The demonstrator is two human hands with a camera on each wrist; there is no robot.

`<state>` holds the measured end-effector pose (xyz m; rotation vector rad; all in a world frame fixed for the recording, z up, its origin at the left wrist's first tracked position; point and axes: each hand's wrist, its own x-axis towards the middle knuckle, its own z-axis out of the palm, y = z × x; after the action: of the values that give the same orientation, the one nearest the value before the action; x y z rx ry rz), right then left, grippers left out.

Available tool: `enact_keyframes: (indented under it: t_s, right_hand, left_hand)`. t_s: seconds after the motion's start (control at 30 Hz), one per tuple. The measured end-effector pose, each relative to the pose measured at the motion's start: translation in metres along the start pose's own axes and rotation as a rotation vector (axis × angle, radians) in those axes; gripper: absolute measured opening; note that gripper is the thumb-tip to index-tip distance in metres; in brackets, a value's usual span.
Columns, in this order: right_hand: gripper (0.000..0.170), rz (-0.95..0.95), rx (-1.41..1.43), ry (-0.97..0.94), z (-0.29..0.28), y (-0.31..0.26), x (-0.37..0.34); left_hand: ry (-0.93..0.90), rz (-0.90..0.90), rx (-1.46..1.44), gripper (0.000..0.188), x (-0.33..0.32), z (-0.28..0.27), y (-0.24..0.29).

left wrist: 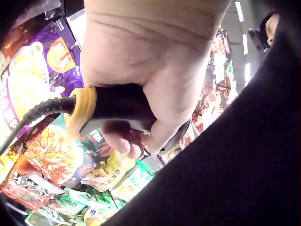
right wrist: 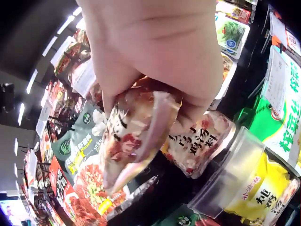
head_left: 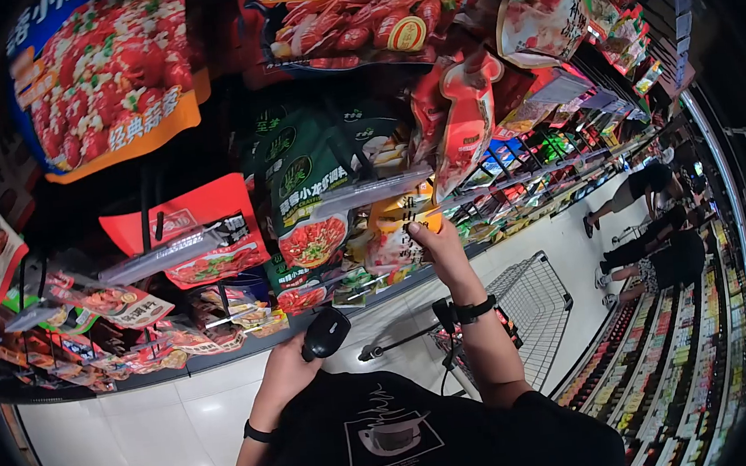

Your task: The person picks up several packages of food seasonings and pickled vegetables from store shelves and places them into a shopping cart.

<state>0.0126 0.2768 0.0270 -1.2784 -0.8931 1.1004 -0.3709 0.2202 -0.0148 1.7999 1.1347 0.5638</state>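
My left hand (head_left: 289, 369) grips a black handheld barcode scanner (head_left: 325, 333) low in front of my shirt. In the left wrist view the scanner's handle (left wrist: 120, 106) ends in a yellow collar with a coiled cable (left wrist: 47, 109), and fingers wrap round it. At the rack, my right hand (head_left: 447, 253) pinches the top of a soup seasoning packet (right wrist: 134, 134), thumb to one side. A similar packet (right wrist: 202, 141) hangs just behind it. Beside these, a dark green crayfish seasoning pouch (head_left: 307, 194) hangs from the rack.
Clear plastic price holders (head_left: 374, 193) jut out from the rack. Big red pouches (head_left: 363, 12) hang above. A wire shopping cart (head_left: 531, 317) stands on the tiled floor (head_left: 142, 431) by my right arm. Several people (head_left: 672, 256) are farther along the aisle, near the opposite shelves (head_left: 660, 368).
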Motion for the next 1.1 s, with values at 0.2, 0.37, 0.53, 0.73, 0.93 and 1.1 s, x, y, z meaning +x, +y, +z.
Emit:
enact_keyframes:
  t_s: [0.2,0.37,0.53,0.73,0.93,1.1]
  right_hand:
    - [0.061,0.016,0.15,-0.138,-0.018,-0.01,-0.029]
    - [0.081,0.079,0.071,-0.156,-0.048,-0.013,-0.062]
    - [0.088,0.085,0.106,-0.061,-0.078,-0.015,-0.11]
    - [0.075,0.163,0.091,0.12,-0.122,-0.01,-0.17]
    - [0.047,0.243,0.218,0.58,-0.224,0.046,-0.262]
    - [0.031,0.309,0.352,0.956,-0.328,0.136,-0.331]
  left_hand:
    - [-0.166,-0.03,0.057,0.037,0.03,-0.003,-0.005]
    - [-0.312,-0.065,0.07,0.04,0.054,-0.003,0.015]
    - [-0.479,-0.031,0.114,0.045,0.079,0.014,0.017]
    - [-0.486,0.186,0.035,0.044,0.095,0.053,0.015]
    - [-0.508,0.125,0.12,0.041,0.095,0.09,0.017]
    - [-0.476,0.055,0.21,0.035,0.081,0.129,0.056]
